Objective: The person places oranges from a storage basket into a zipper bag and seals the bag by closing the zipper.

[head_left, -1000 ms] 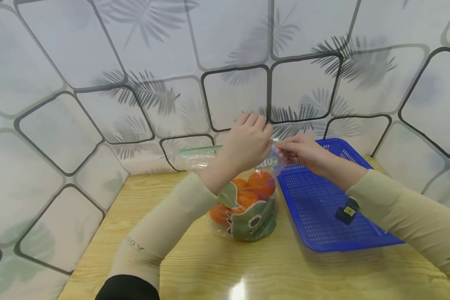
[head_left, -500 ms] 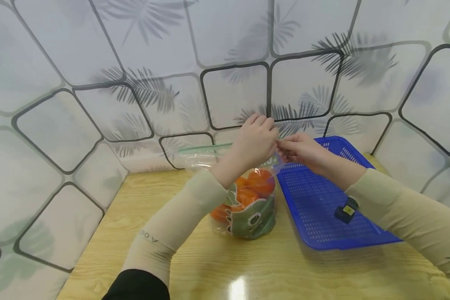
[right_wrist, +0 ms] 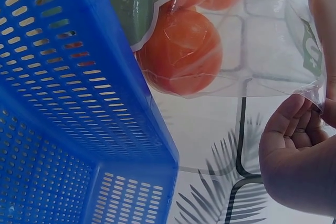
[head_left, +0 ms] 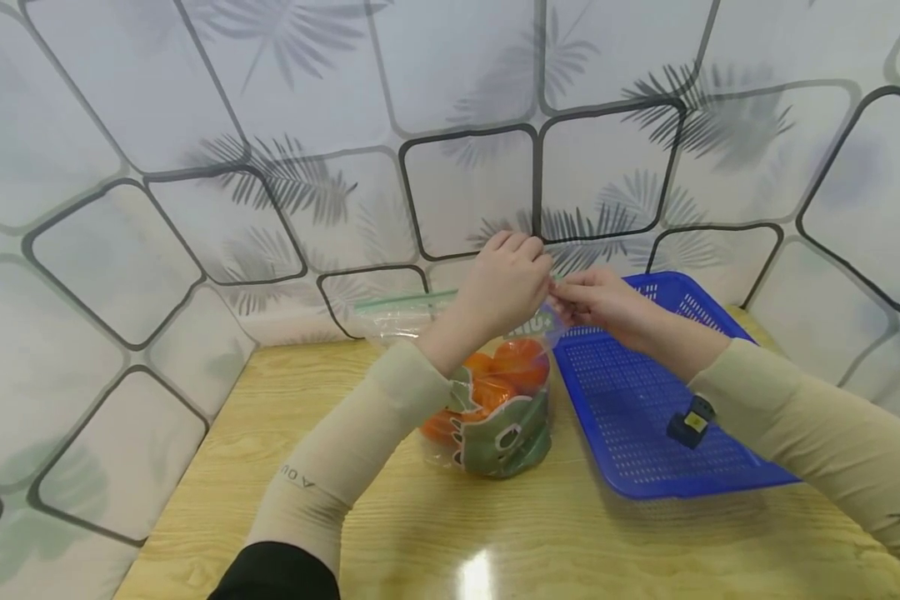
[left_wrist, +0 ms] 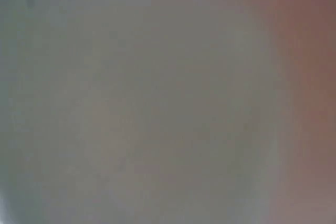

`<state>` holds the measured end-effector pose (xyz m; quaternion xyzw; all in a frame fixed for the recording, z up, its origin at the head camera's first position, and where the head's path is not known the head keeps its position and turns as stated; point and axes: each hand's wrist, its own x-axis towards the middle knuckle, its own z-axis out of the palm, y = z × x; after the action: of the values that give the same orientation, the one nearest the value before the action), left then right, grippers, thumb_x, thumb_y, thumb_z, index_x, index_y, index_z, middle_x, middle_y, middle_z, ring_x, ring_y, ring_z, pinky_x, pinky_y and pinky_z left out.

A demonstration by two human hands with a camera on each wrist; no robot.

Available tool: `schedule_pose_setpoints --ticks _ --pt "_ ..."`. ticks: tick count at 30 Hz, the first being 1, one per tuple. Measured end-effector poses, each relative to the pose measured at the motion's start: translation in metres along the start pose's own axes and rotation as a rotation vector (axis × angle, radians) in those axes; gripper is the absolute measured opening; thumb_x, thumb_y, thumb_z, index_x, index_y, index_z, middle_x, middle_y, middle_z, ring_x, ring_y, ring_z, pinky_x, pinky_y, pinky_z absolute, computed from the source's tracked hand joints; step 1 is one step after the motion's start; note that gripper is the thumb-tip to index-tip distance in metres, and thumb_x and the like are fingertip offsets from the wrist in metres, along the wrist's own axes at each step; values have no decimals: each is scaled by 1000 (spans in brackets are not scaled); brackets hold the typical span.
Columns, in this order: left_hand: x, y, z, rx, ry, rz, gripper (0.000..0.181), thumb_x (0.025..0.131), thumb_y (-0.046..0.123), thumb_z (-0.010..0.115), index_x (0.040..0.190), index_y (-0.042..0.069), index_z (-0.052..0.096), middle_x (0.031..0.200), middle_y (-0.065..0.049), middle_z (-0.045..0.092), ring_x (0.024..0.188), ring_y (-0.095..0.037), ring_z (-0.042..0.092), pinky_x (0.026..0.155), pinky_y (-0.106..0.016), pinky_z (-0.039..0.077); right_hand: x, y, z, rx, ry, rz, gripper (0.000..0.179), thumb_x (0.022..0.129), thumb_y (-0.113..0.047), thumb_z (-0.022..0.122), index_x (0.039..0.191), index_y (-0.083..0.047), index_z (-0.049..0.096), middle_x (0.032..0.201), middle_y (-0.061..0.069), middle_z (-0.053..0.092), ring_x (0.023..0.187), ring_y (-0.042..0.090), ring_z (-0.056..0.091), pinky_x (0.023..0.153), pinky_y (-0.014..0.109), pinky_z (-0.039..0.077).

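A clear zip bag [head_left: 525, 433] with a green cartoon print stands upright on the table, holding several smooth orange-red round fruits [head_left: 521, 362]. Its top edge has a green zip strip [head_left: 401, 300]. With curled fingers my left hand [head_left: 506, 279] grips that edge near the bag's right corner; the fingertips are hidden behind the hand. Close beside it, my right hand [head_left: 603, 304] pinches the corner itself between thumb and fingers. From the right wrist view, the right hand [right_wrist: 294, 150] holds gathered plastic below one fruit [right_wrist: 184, 53]. The left wrist view is only a blur.
A blue perforated plastic basket [head_left: 615, 450] stands right of the bag, under my right forearm. A small black device [head_left: 690, 422] is at the right sleeve. The wooden table [head_left: 270, 408] meets a patterned wall covering [head_left: 465, 192] behind and at both sides.
My left hand has shifted slightly right along the bag's top edge, towards the right hand. The small white tab seen between the hands earlier is now hidden. The right hand stays nearly still.
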<state>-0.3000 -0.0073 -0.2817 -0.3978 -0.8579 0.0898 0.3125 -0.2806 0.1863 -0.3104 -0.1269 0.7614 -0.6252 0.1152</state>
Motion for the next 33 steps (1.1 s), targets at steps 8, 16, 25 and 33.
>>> schedule_pose_setpoints --ticks 8,16,25,33 --pt "-5 -7 -6 -140 5 -1 18 104 23 59 96 16 73 112 -3 69 111 -23 66 106 -41 52 0 1 0 26 -34 15 37 112 -20 53 83 -24 75 80 -9 69 77 6 62 77 23 57" --pt "-14 -16 -6 -110 -27 -29 14 97 27 64 88 18 70 103 -2 64 103 -22 61 99 -38 50 -3 1 -1 76 -9 74 40 112 -22 52 80 -25 76 78 -11 69 77 5 62 78 22 57" --pt "-33 -32 -2 -107 65 0 8 91 22 68 86 16 71 98 -4 61 97 -25 59 94 -40 50 1 5 0 99 21 120 39 111 -23 53 79 -22 74 75 -10 66 75 6 60 75 21 56" --pt "-46 -45 2 -143 186 39 8 87 17 70 80 13 67 90 -5 57 88 -25 55 81 -39 47 0 4 -3 120 31 136 40 112 -22 51 78 -21 72 75 -9 64 76 7 59 77 24 55"
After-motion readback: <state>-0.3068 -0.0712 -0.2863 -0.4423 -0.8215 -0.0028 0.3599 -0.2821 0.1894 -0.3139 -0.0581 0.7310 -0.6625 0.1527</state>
